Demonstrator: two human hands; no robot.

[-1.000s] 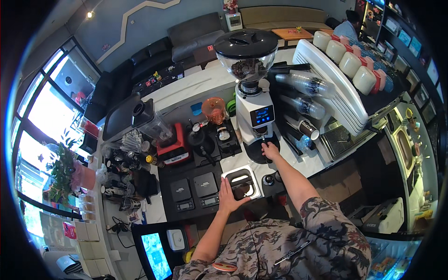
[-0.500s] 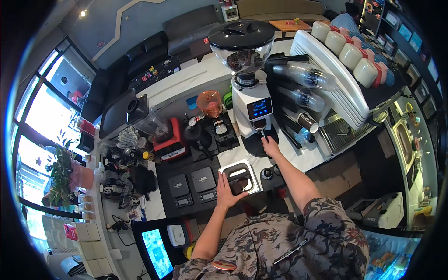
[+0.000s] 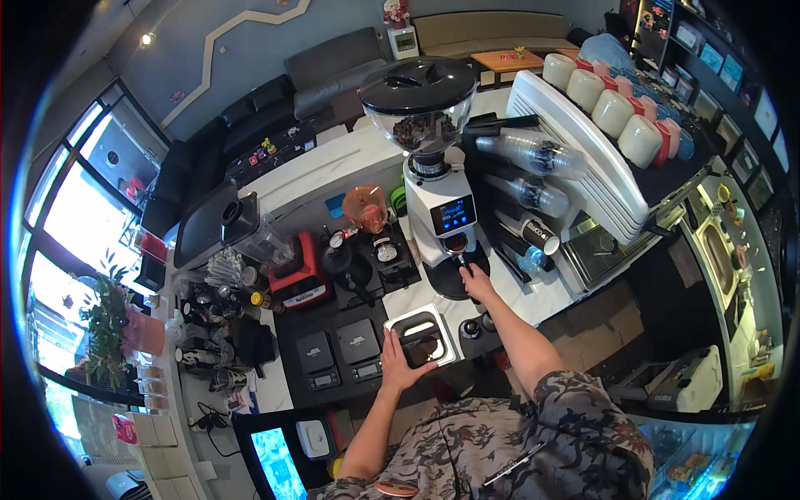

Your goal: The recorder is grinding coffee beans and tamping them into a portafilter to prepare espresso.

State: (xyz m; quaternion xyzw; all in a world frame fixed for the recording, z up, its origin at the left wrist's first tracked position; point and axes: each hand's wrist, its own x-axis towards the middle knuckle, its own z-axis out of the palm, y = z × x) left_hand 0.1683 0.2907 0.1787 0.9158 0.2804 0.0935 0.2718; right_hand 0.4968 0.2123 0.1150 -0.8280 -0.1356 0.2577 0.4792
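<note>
The right grip [image 3: 478,285] holds the portafilter [image 3: 463,262] under the grinder [image 3: 423,193], where tilting may cause spillage; the left grip [image 3: 402,367], spread wide, touches a steel bin [image 3: 447,337].

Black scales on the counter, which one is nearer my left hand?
The right scale, between the metal tub your left hand touches and the other scale, which lies farther left.

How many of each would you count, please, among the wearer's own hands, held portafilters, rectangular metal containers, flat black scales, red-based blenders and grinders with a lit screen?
Own hands: 2 (left hand, right hand)
Held portafilter: 1
Rectangular metal container: 1
Flat black scales: 2
Red-based blender: 1
Lit-screen grinder: 1
Total: 8
</note>
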